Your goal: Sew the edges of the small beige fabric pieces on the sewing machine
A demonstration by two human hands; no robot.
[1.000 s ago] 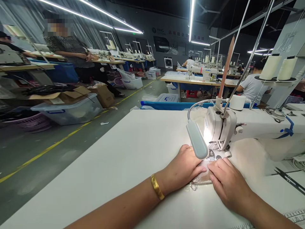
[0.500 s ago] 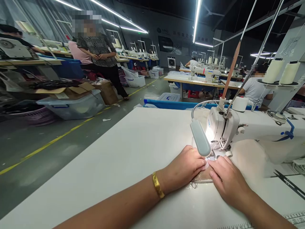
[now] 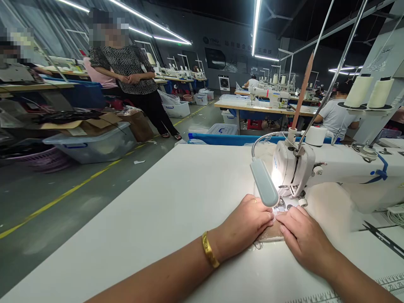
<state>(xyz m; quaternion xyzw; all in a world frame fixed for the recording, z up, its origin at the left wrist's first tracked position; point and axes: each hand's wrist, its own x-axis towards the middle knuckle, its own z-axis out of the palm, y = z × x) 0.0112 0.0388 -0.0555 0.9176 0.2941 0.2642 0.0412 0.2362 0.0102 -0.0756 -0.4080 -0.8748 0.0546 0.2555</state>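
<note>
A white sewing machine [image 3: 285,164] stands at the right, its lit needle area partly hidden by a grey-green lamp head [image 3: 264,183]. Just in front of the presser foot lies a small piece of sheer pinkish-brown fabric [image 3: 272,232] with a white edge. My left hand [image 3: 248,225] grips its left side, fingers bent and closed, the fingertips partly behind the lamp. From the right, my right hand [image 3: 304,235] holds the same fabric with thumb and fingers close together. Both sets of fingertips nearly meet near the needle. A thin clear loop or thread shows at the fabric's lower left corner.
Black thread snips [image 3: 383,240] lie on the white table [image 3: 164,219] at the right, with a clear ruler [image 3: 391,284] at the front edge. Thread cones [image 3: 358,91] stand behind the machine. A person [image 3: 126,71] stands in the aisle beside plastic bins [image 3: 94,145].
The view has shifted slightly. The standing person in the aisle has shifted their feet. My hands and the fabric keep almost the same place by the needle.
</note>
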